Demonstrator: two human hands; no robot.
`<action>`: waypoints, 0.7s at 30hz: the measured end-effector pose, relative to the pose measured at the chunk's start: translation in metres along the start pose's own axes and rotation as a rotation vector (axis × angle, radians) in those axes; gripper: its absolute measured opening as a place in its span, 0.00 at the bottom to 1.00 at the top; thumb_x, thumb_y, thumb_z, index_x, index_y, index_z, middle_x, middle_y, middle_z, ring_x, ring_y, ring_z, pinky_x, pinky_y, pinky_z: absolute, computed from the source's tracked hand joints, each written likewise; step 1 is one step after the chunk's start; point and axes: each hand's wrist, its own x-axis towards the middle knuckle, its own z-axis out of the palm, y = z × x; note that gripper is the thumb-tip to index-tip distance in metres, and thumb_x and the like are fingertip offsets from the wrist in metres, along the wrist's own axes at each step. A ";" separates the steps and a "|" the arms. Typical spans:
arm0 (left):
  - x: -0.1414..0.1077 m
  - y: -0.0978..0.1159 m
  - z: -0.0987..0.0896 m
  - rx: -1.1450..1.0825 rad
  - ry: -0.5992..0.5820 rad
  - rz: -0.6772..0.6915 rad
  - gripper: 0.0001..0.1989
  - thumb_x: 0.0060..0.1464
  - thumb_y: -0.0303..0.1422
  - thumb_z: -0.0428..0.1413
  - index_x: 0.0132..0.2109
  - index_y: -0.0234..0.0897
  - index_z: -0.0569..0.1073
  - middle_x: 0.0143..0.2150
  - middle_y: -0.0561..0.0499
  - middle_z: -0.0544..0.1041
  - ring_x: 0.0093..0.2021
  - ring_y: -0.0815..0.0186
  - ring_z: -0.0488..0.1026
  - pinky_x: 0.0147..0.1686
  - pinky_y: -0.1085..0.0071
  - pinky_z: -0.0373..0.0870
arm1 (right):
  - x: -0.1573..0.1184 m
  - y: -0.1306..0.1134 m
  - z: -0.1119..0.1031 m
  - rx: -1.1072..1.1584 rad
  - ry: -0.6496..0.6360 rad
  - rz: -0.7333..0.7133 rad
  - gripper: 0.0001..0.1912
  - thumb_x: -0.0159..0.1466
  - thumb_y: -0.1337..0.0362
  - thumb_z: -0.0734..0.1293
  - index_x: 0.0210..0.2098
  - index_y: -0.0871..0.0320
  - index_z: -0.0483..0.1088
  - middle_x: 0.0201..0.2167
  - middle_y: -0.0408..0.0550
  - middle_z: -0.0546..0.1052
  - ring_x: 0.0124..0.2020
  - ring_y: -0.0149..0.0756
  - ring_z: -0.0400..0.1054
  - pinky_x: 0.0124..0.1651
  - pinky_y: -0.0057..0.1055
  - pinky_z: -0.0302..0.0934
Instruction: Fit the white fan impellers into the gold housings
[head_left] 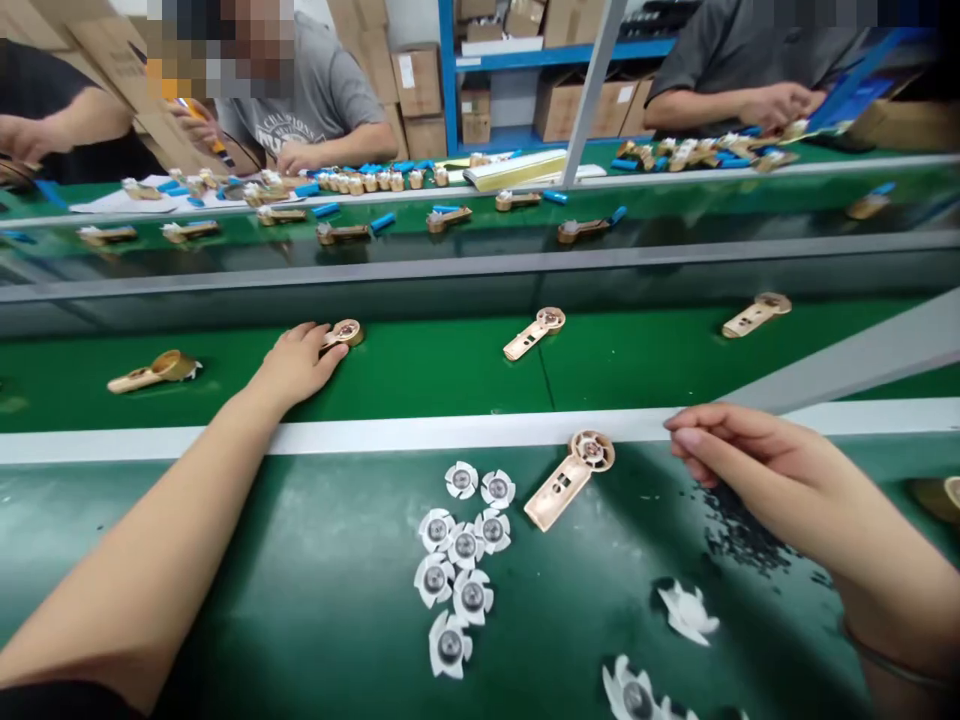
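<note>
My left hand (301,362) is on the green belt, its fingers closed over the handle of a gold handheld-fan shell (348,333); the round end sticks out past the fingertips. Above the bench edge, my right hand (757,470) has thumb and fingers pinched together, and whatever they may hold is hidden. Below it lies a scatter of small black pieces (750,535). Between the hands, another fan shell (559,490) rests on the bench with its inner side up. Several white fan blades (465,545) are grouped left of this shell, and a further white fan blade (688,612) lies to the right.
More shells, including one fan shell (534,333), are spread along the belt (420,375). A white rail (450,432) borders it, and a grey post (862,355) slants in at right. Across the line, co-workers handle fan parts with blue cylinders (382,223). Cardboard boxes (418,80) stand behind.
</note>
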 end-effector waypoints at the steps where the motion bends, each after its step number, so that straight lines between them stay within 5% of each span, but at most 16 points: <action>1: -0.002 0.006 0.003 0.001 0.005 0.017 0.20 0.65 0.39 0.57 0.60 0.36 0.70 0.61 0.42 0.71 0.57 0.54 0.72 0.56 0.50 0.73 | -0.001 -0.001 0.003 0.006 -0.015 -0.003 0.22 0.61 0.42 0.71 0.40 0.53 0.74 0.27 0.44 0.74 0.27 0.32 0.65 0.30 0.28 0.63; 10: -0.037 0.125 -0.004 -0.186 -0.009 0.038 0.18 0.65 0.40 0.57 0.56 0.34 0.72 0.55 0.43 0.75 0.51 0.58 0.75 0.51 0.54 0.76 | -0.014 -0.022 0.016 -0.233 -0.312 -0.239 0.22 0.71 0.46 0.60 0.46 0.59 0.72 0.32 0.48 0.76 0.29 0.33 0.70 0.31 0.30 0.68; 13: -0.030 0.171 -0.016 -0.230 0.004 -0.003 0.18 0.65 0.39 0.57 0.57 0.35 0.71 0.55 0.43 0.75 0.50 0.58 0.76 0.49 0.56 0.76 | -0.021 -0.031 0.019 -0.408 -0.327 -0.372 0.18 0.73 0.56 0.57 0.48 0.59 0.73 0.35 0.50 0.77 0.33 0.36 0.73 0.37 0.34 0.71; 17: -0.004 0.238 -0.028 -0.211 -0.059 0.089 0.19 0.65 0.39 0.57 0.58 0.35 0.71 0.57 0.42 0.73 0.52 0.57 0.75 0.51 0.54 0.76 | -0.021 -0.036 0.043 -0.659 -0.262 -0.556 0.19 0.65 0.75 0.61 0.52 0.58 0.74 0.60 0.58 0.70 0.61 0.51 0.63 0.62 0.51 0.59; 19: 0.005 0.265 -0.033 -0.171 -0.132 0.117 0.19 0.65 0.39 0.57 0.58 0.35 0.71 0.57 0.42 0.73 0.53 0.57 0.75 0.51 0.54 0.76 | -0.014 -0.035 0.056 -0.765 -0.257 -0.592 0.19 0.64 0.78 0.62 0.51 0.58 0.74 0.64 0.59 0.66 0.65 0.55 0.57 0.64 0.56 0.56; 21: 0.004 0.283 -0.039 -0.125 -0.196 0.121 0.19 0.65 0.39 0.57 0.58 0.35 0.71 0.57 0.42 0.74 0.52 0.57 0.75 0.50 0.54 0.76 | -0.006 -0.030 0.060 -0.838 -0.283 -0.610 0.13 0.67 0.74 0.65 0.49 0.59 0.73 0.60 0.57 0.70 0.60 0.49 0.63 0.60 0.53 0.62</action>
